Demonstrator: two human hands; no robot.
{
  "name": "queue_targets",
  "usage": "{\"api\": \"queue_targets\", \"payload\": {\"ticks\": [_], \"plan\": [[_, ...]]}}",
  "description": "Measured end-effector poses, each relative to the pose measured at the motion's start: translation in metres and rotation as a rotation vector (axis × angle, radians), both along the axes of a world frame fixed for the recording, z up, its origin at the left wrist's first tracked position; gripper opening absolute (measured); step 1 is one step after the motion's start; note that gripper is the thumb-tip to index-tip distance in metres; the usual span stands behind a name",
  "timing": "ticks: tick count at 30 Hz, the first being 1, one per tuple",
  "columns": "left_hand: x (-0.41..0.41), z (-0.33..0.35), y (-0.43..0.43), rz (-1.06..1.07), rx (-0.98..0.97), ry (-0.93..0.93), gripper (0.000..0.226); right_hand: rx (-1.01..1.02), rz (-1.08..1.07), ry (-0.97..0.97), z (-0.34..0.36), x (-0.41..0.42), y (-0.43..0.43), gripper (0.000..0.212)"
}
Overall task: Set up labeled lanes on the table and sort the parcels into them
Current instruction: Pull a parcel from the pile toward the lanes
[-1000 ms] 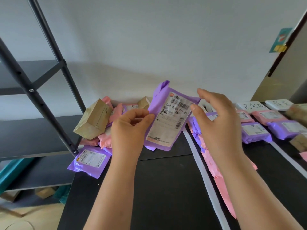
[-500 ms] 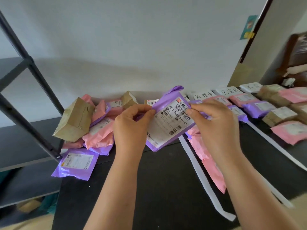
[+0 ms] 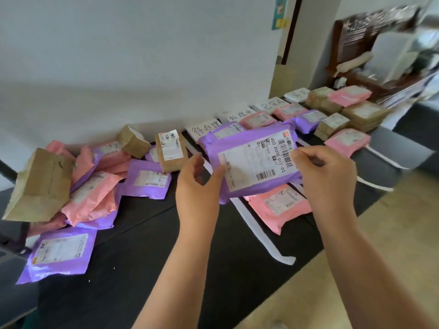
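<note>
I hold a purple mailer parcel (image 3: 251, 160) with a white barcode label above the black table (image 3: 147, 252). My left hand (image 3: 199, 186) pinches its left edge with the thumb on the label. My right hand (image 3: 325, 172) grips its right edge. Under it lies a pink parcel (image 3: 278, 207) in the lane right of a white tape strip (image 3: 256, 231). Handwritten white lane labels (image 3: 240, 115) stand along the wall. An unsorted heap of pink, purple and brown parcels (image 3: 90, 186) fills the table's left part.
Sorted pink, purple and brown parcels (image 3: 332, 119) lie in the lanes at the far right. A brown box with a label card (image 3: 169, 148) stands behind the heap. A purple parcel (image 3: 59, 255) lies at the table's left front. Dark furniture stands beyond the table's right end.
The view has swung right, showing more lanes. The purple parcel has moved right and turned flatter, now over the pink parcel past the tape strip. Both hands still hold it.
</note>
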State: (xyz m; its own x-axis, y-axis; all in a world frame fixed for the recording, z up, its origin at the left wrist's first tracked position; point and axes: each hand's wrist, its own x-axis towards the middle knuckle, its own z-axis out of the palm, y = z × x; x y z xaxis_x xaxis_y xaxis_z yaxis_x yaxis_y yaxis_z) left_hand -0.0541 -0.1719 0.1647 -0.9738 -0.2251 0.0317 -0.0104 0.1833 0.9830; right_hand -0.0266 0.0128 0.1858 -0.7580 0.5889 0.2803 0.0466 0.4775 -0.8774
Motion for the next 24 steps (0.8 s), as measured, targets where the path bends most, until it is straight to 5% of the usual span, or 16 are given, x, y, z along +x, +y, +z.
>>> {"api": "queue_targets", "payload": {"ticks": [9, 24], "plan": [[0.027, 0.006, 0.123, -0.096, -0.049, -0.118, 0.033, -0.177, -0.036, -0.043, -0.005, 0.033, 0.121, 0.004], [0.063, -0.034, 0.345, -0.231, -0.066, -0.24, 0.029, -0.108, -0.099, -0.193, -0.063, 0.083, 0.351, 0.021]]}}
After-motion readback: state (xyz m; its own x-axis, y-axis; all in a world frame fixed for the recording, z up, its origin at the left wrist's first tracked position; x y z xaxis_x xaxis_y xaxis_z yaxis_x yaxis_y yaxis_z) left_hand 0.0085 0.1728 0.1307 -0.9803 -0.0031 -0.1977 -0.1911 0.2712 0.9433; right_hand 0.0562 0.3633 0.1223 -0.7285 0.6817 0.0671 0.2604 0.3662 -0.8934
